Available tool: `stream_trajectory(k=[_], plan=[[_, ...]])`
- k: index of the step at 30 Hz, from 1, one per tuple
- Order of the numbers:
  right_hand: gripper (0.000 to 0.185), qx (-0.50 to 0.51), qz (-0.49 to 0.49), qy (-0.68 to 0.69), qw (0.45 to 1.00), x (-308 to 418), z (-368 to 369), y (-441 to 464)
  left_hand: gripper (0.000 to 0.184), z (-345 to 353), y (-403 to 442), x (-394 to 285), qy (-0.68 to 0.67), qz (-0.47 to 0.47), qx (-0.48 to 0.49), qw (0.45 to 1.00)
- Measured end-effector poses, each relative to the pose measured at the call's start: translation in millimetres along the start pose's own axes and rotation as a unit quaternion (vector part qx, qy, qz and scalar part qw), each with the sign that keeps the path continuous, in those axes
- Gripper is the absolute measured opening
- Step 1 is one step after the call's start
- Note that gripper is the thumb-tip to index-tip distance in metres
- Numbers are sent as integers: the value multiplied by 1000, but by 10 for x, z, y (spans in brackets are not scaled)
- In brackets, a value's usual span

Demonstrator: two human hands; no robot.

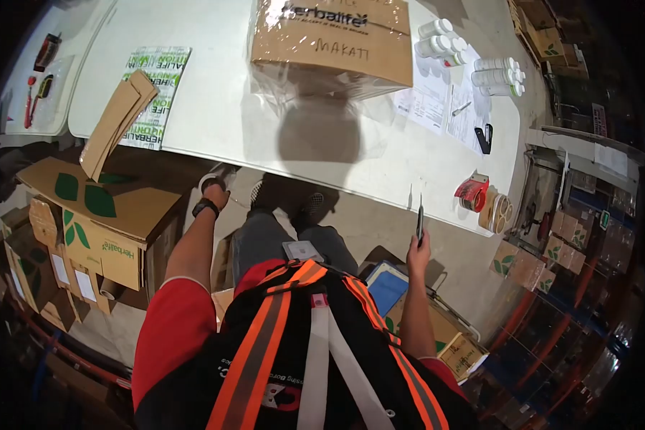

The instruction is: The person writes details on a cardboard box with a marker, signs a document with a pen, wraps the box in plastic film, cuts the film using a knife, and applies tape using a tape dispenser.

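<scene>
My right hand [418, 251] is closed round a slim, dark, pointed cutter [421, 211], held upright by the table's front edge. A thin dark line beside its tip may be its shadow. Below the table edge at left, my left hand [216, 192] curls round a pale ring-shaped thing that looks like a tape roll [208, 180]. A brown carton [330, 50] marked "Herbalife" and "MAKATI" stands on the white table [215, 100], with clear plastic film about it.
Folded cardboard strips [118, 118] lie over a green-printed sheet [159, 97]. White bottles [498, 77], papers [423, 100], a stapler [484, 139], a red tape dispenser [473, 192] and tape rolls [496, 213] are at right. A large carton [100, 222] stands at lower left.
</scene>
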State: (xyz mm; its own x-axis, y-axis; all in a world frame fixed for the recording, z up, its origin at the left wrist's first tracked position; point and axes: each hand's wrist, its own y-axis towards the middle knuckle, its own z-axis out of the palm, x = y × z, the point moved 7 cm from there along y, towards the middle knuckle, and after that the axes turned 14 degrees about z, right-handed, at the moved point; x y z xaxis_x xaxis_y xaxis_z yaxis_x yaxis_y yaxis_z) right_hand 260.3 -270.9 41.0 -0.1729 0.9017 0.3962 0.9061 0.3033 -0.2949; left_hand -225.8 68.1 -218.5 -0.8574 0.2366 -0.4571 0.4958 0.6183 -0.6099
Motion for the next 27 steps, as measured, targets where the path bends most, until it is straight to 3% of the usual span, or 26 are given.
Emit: stream_trajectory(k=[2,3,7,9,11,12,13,16,17,19,21,23,27], plan=[[37,-35,-81,32,996,305,-31,265,40,-76,-116,-51,-57,9,-106,993],[38,-12,-14,-6,1000,312,-6,452,36,-89,-183,-87,-94,18,-134,986],[39,-41,-59,-17,997,504,115,1027,24,-18,-452,-302,-182,35,-115,976],[41,-43,-62,-69,995,572,155,1185,25,-117,-630,-630,-350,50,-157,922],[42,-73,-65,-94,991,702,140,1222,25,-258,-765,-906,-436,-9,-201,877],[44,-106,-62,-136,983,753,111,1212,25,-414,-876,-1161,-513,-25,-236,825],[47,-139,-166,-113,970,859,116,1220,26,-557,-936,-1366,-587,-40,-269,763],[42,-28,-291,28,956,1201,303,1038,23,-918,-835,-1755,-740,51,-272,614],[39,106,-247,102,958,1205,553,1008,24,-898,-713,-1740,-780,27,-291,553],[35,355,-159,187,902,1372,958,806,26,-1106,-526,-1958,-822,19,-288,491],[36,507,12,255,823,1567,1146,524,27,-1261,-209,-2036,-854,54,-260,448],[39,570,103,319,750,1745,1334,372,28,-1422,143,-2073,-880,73,-217,416],[36,549,137,352,746,2147,1647,406,28,-1665,530,-2207,-914,61,-185,354]])
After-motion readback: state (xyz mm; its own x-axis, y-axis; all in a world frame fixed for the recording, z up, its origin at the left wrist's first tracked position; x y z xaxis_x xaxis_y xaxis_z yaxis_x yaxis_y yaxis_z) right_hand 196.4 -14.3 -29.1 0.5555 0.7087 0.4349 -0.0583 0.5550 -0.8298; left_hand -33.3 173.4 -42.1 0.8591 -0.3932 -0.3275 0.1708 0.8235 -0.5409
